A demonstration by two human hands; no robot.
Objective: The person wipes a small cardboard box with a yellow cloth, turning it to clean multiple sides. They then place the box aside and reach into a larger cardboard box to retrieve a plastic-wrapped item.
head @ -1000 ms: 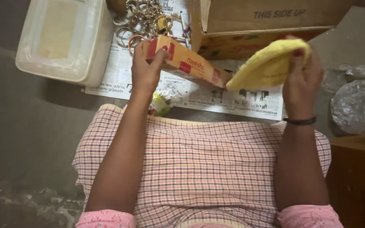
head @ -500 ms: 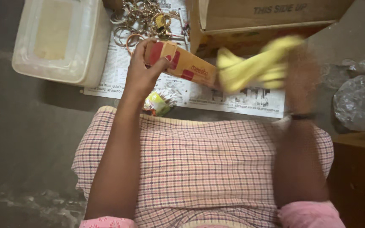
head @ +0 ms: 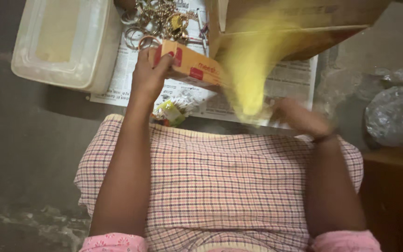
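- The left hand point(head: 148, 77) is closed round one end of a long, narrow orange-and-red cardboard box point(head: 190, 65), fingers wrapped over the top and thumb underneath, so the box is held up off the floor with its far end pointing toward the person's right
- That free end meets a soft yellow cloth point(head: 248, 70), which shows only as a blurred streak fanning up in front of the large brown cardboard carton point(head: 299, 21); it looks to be in quick motion
- The right hand point(head: 299, 116) sits low, just below the cloth's lower end, and is also smeared; it seems to hold the cloth's bottom edge, but I cannot tell how the fingers are set
- Under the box lies a spread sheet of newspaper point(head: 285, 79), probably laid down to keep small things off the dark floor
- On the newspaper's far edge sits a heap of gold-coloured metal bangles and rings point(head: 157, 18), beside a pale translucent plastic tub point(head: 61, 42)
- A small green-and-yellow packet point(head: 170, 112) lies near the checked cloth over the lap
- A crumpled clear plastic bag point(head: 395, 116) lies well apart, on the right
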